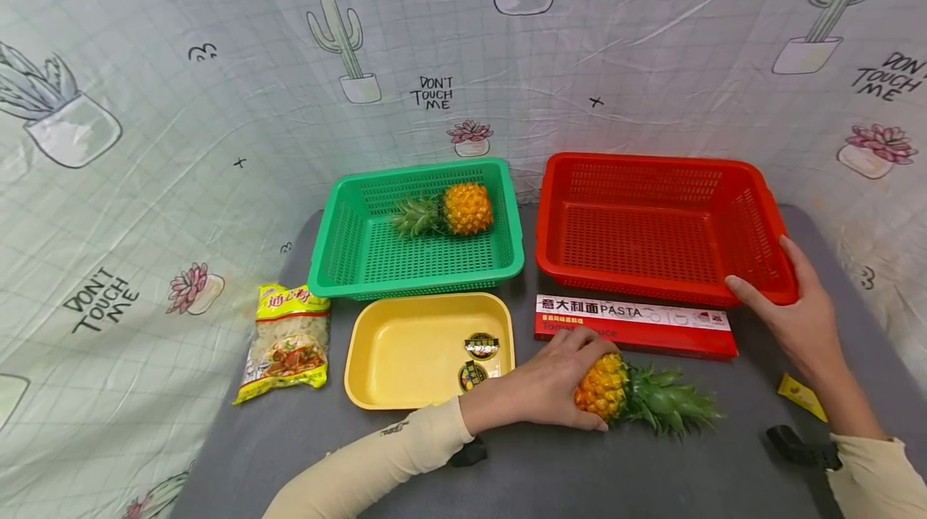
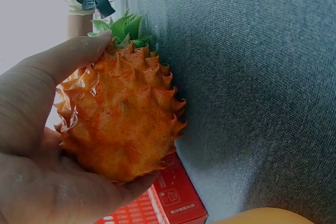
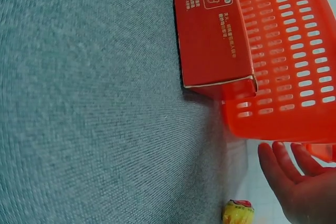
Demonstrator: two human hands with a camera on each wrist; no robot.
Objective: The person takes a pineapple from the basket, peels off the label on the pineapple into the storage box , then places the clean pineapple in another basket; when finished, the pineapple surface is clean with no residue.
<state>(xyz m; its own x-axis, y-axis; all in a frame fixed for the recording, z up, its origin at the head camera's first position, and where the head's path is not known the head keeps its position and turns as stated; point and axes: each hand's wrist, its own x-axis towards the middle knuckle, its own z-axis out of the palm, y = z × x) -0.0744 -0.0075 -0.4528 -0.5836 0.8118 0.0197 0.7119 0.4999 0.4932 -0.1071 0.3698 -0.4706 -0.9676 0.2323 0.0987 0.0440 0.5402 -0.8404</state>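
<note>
My left hand (image 1: 558, 382) holds a small orange pineapple (image 1: 603, 388) on the grey surface, its green crown pointing right. The left wrist view shows the thumb along one side of the spiky fruit (image 2: 123, 111) and fingers around its base. At the front right corner of a red perforated basket (image 1: 652, 290), my right hand (image 1: 800, 326) is spread, with the thumb over the front rim and fingers by the right end. In the right wrist view the fingers (image 3: 286, 166) look loosely extended. Between the pineapple and the basket lies a red and white pasta box (image 1: 637, 328).
A green basket (image 1: 416, 287) at the back left contains another pineapple (image 1: 466, 210). In front of it sits a yellow tray (image 1: 405, 350) with two dark stickers. A yellow pasta bag (image 1: 286, 342) lies far left. A small yellow packet (image 1: 802, 397) is near my right wrist.
</note>
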